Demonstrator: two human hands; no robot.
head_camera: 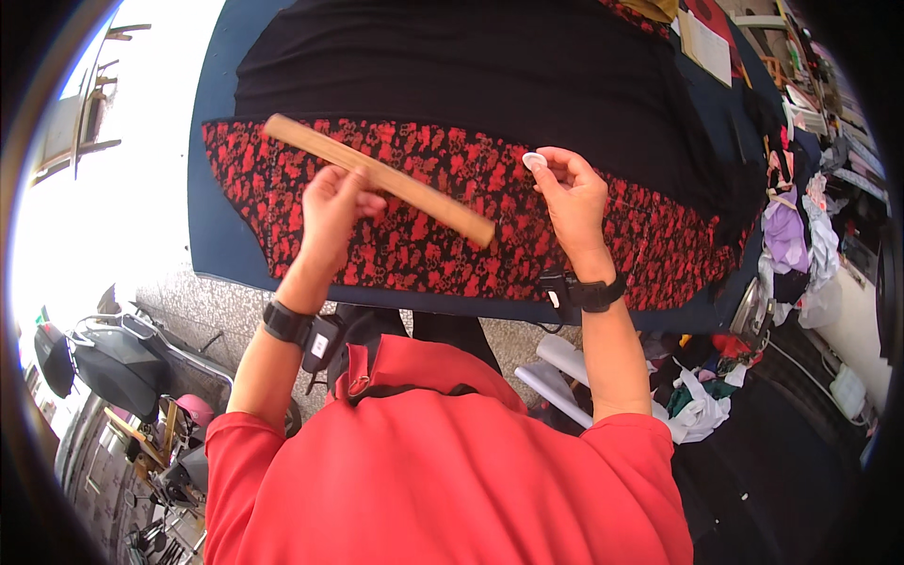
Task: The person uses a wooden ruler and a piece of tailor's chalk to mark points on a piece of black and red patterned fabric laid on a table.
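Observation:
Between the thumb and fingers of my left hand [333, 208] is a flat wooden ruler [395, 182], raised at a slant over the cloth and a little blurred. A small white disc, perhaps tailor's chalk [534, 160], is pinched in my right hand [573, 194]. Below both hands lies a red-and-black patterned fabric piece [431, 261], spread across the table. Along its far edge a plain black fabric [438, 63] covers much of the tabletop. I cannot tell whether the ruler touches the cloth.
The blue-covered table [219, 226] has its near edge just before my body. An open notebook [706, 49] lies at the far right. Fabric scraps [784, 233] crowd the right side, beside what looks like an iron [746, 307]. A motor scooter [116, 367] stands at lower left.

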